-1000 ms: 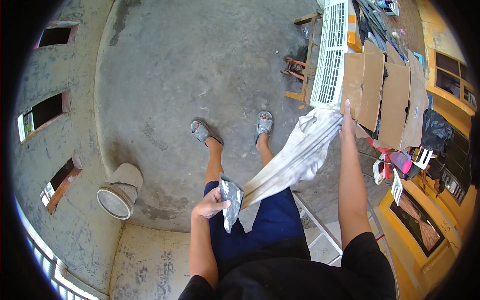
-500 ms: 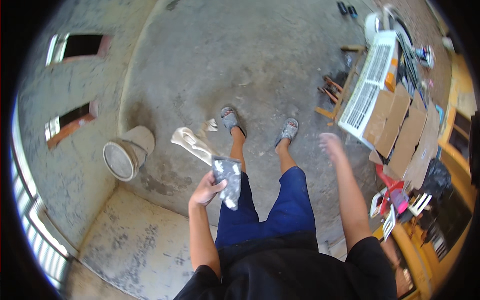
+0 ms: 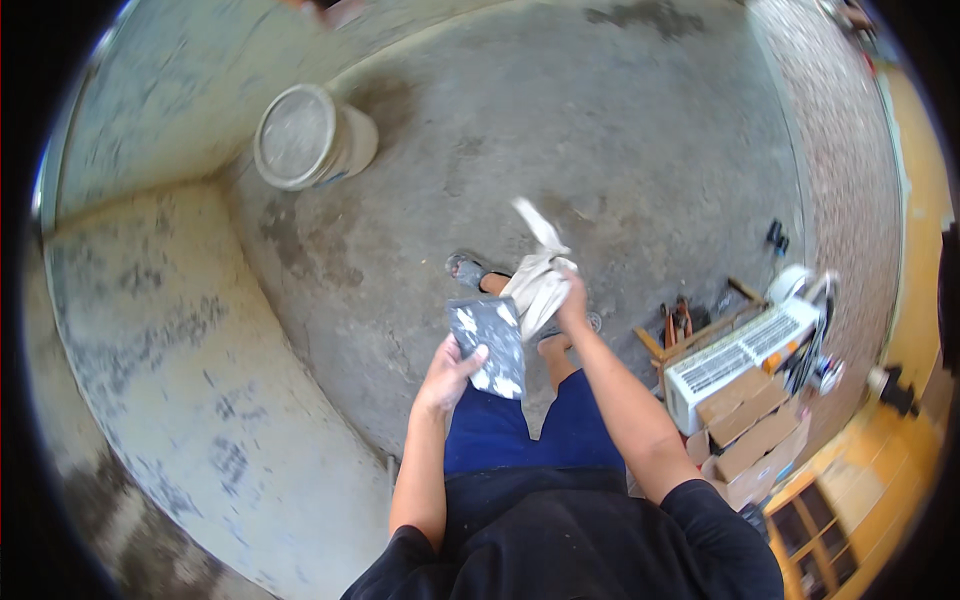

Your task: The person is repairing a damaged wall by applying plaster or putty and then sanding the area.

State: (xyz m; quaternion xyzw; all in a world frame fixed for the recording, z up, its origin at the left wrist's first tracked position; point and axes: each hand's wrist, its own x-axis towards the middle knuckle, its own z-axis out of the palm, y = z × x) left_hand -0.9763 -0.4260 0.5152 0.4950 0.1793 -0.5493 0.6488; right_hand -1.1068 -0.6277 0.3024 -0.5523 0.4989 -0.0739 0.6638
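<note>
- One lidded bucket (image 3: 318, 140) stood at upper left.
- Mid-frame, the left hand (image 3: 446, 380) pinched a flat grey piece (image 3: 488, 345), white-smeared, thumb across its face.
- Just right of that, a white cloth (image 3: 540, 284) hung bunched.
- The right hand (image 3: 573, 303), empty moments earlier, had closed on the cloth; both hands now seemed occupied, close together.

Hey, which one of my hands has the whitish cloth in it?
Your right hand: its fingers grip the whitish cloth. Your left hand instead holds the grey, white-smeared flat piece.
</note>
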